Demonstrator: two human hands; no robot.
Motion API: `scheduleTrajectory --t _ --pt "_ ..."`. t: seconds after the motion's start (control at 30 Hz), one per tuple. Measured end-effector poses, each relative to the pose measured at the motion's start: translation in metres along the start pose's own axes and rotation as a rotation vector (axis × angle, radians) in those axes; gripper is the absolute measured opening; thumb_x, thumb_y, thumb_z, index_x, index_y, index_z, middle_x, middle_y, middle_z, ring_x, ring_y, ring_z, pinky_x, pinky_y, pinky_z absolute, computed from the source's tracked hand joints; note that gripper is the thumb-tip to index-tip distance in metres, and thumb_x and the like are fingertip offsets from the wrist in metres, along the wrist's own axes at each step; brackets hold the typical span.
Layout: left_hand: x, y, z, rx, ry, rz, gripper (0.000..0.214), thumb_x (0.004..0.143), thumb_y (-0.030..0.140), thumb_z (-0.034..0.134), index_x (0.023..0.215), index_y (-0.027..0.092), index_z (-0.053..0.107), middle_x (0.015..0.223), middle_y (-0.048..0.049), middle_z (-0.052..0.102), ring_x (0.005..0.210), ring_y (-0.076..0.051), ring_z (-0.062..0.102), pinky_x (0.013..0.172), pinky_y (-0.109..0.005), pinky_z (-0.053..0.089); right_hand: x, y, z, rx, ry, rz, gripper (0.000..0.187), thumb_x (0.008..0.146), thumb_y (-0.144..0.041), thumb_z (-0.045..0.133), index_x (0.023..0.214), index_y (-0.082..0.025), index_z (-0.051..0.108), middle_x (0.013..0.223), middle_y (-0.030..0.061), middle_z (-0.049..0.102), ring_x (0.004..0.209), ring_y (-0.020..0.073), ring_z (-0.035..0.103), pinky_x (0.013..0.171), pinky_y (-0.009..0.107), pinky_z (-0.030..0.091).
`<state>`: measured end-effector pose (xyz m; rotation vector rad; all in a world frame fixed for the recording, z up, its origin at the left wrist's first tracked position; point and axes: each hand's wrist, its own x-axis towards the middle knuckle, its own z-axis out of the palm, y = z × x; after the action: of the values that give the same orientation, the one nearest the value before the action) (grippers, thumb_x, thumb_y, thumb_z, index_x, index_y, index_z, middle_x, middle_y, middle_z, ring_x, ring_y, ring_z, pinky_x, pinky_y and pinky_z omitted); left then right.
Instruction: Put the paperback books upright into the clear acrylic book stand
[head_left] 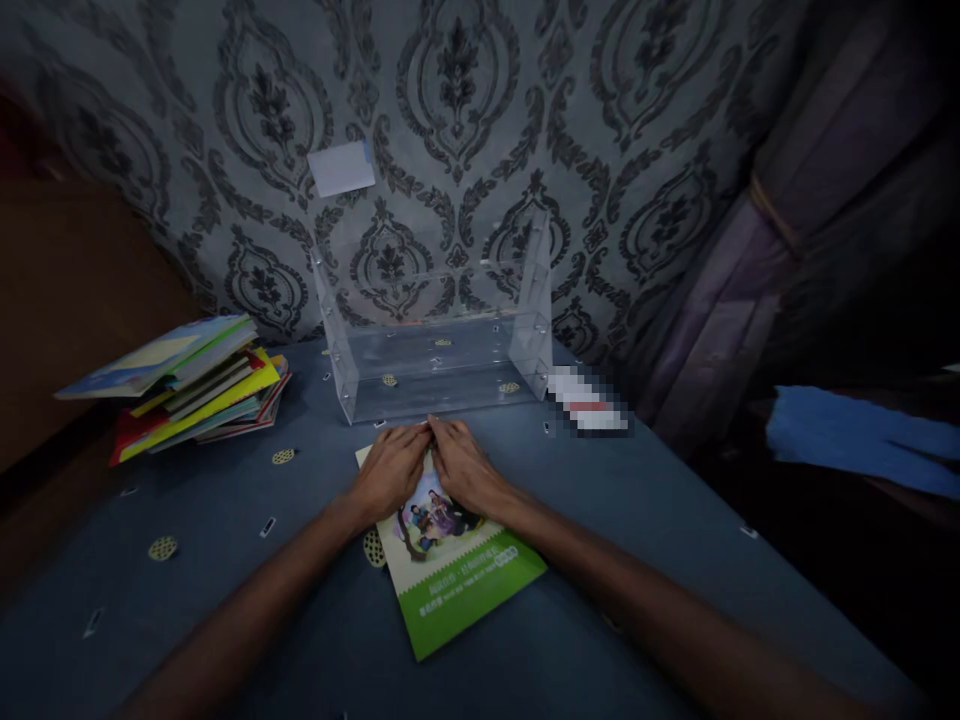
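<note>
A thin book (469, 610) with a picture of several figures and a green band lies askew on the table, its printed text upside down to me. My left hand (394, 468) is on the upper left part of its cover, fingers together and bent toward the far edge. Beside it, my right hand (469, 468) closes over the upper right part, and the two sets of fingertips meet. Both thumbs are mostly hidden. Just beyond my fingers stands a clear acrylic rack (442, 400) with tiered shelves.
An uneven stack of books (202, 390) sits on the left of the blue patterned table (315, 610). A blurred-out white item (589, 400) is right of the rack. Patterned wallpaper with a white card (342, 168) rises behind. A tied curtain (720, 240) and blue cloth (847, 435) are at right.
</note>
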<state>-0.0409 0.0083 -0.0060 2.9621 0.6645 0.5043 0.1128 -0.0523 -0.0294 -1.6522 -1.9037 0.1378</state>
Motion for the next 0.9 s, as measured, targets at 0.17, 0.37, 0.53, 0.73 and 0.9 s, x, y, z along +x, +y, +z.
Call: scheduleTrajectory --t 0.17,0.37,0.53,0.73,0.9 --pt "-0.023 -0.005 -0.015 0.101 -0.051 -0.139 0.035 0.093 0.013 0.044 0.124 0.014 0.061 0.129 -0.0125 0.064 0.117 -0.027 0.058 0.101 -0.045 0.046 0.0 0.0 -0.002 -0.025 -0.029 -0.004 0.045 0.089 -0.008 0.039 0.133 -0.008 0.047 0.111 0.0162 0.064 0.107 0.0262 0.052 0.098 0.041 0.043" --pt "-0.068 -0.013 -0.035 0.026 0.005 -0.196 0.031 0.096 0.02 0.044 0.117 0.014 0.065 0.124 -0.0136 0.066 0.11 -0.026 0.063 0.096 -0.043 0.051 0.002 0.0 -0.003 -0.005 -0.025 0.006 0.042 0.088 -0.008 0.04 0.129 -0.004 0.051 0.113 0.0183 0.064 0.11 0.0272 0.053 0.1 0.041 0.042" --pt "-0.054 -0.009 -0.033 0.063 -0.036 -0.16 0.031 0.094 0.021 0.045 0.116 0.012 0.065 0.121 -0.0159 0.066 0.108 -0.029 0.062 0.094 -0.045 0.051 0.01 0.015 -0.013 0.126 -0.073 0.042 0.042 0.087 -0.007 0.04 0.126 -0.011 0.057 0.119 0.014 0.066 0.113 0.0245 0.058 0.101 0.041 0.043" --pt "-0.01 0.026 -0.009 -0.054 -0.08 0.06 0.037 0.093 0.02 0.047 0.128 0.012 0.058 0.13 -0.0139 0.062 0.12 -0.028 0.055 0.103 -0.047 0.043 0.013 0.045 -0.022 0.392 -0.159 -0.048 0.042 0.089 -0.01 0.04 0.128 -0.015 0.057 0.13 0.0099 0.064 0.123 0.0197 0.057 0.108 0.042 0.041" --pt "-0.017 0.085 -0.014 -0.158 -0.196 0.303 0.037 0.095 0.016 0.044 0.13 0.016 0.058 0.131 -0.0095 0.063 0.119 -0.025 0.056 0.101 -0.044 0.043 0.01 0.049 -0.021 0.429 -0.171 -0.067 0.046 0.087 -0.008 0.042 0.131 -0.012 0.055 0.134 0.0122 0.061 0.127 0.0207 0.054 0.11 0.043 0.039"
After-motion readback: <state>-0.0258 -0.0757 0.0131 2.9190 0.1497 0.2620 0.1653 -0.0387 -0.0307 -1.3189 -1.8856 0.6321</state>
